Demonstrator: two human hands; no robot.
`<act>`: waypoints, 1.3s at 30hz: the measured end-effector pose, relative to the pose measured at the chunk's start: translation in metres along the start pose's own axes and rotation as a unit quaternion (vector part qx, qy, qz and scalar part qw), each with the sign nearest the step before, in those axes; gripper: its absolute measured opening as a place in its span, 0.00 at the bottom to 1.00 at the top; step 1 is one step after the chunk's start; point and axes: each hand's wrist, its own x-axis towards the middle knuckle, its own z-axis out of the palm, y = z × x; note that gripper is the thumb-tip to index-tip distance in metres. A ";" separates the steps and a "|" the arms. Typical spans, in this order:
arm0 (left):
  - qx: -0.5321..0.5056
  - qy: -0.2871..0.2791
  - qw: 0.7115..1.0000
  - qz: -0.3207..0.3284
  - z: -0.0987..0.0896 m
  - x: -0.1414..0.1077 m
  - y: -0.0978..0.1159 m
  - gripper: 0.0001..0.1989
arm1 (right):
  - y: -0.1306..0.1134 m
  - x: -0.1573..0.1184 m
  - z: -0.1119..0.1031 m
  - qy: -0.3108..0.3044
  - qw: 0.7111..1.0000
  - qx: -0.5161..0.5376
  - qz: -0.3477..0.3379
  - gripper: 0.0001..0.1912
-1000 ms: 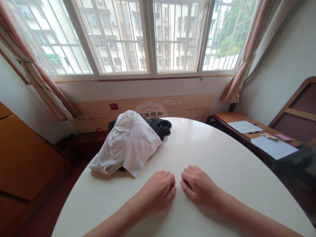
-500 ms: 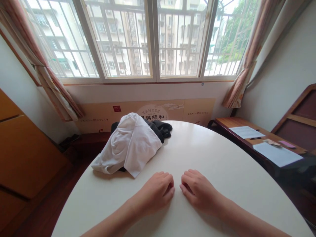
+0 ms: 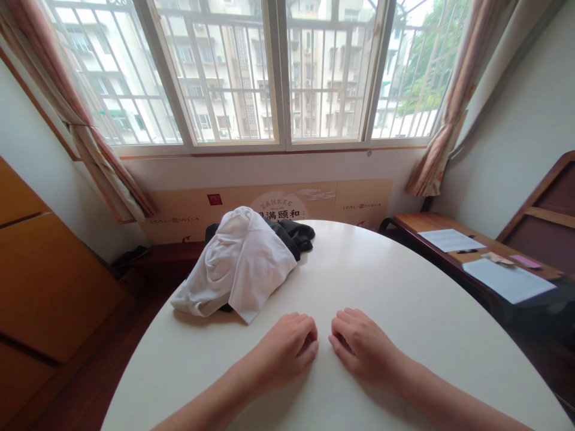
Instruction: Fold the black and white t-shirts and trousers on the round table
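My left hand (image 3: 291,346) rests on the round white table (image 3: 381,275), its fingers loosely curled and nothing held. Facing it across a narrow gap, my right hand (image 3: 360,342) lies on the tabletop in a similar loose fist, with nothing in it. Beyond my left hand is a crumpled heap of white cloth (image 3: 242,263), apart from the fingers. Black cloth (image 3: 294,236) sticks out behind and under the white one. Folds hide what kind of garments these are.
A low wooden table (image 3: 415,224) at the right bears sheets of paper (image 3: 507,280), a pen and small pink slips. Behind it stands a chair (image 3: 539,230). An orange-brown cabinet (image 3: 49,287) is on the left. Ahead, curtains (image 3: 105,173) hang beside a barred window (image 3: 233,78).
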 end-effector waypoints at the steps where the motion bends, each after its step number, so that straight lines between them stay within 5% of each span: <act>1: -0.002 0.002 1.000 0.002 0.001 -0.001 -0.001 0.05 | 0.000 0.000 0.000 0.000 1.000 0.001 0.000 0.10; 39: 0.019 -0.020 1.000 -0.014 -0.005 -0.001 0.003 0.02 | 0.001 -0.003 0.005 0.010 1.000 -0.008 -0.014 0.10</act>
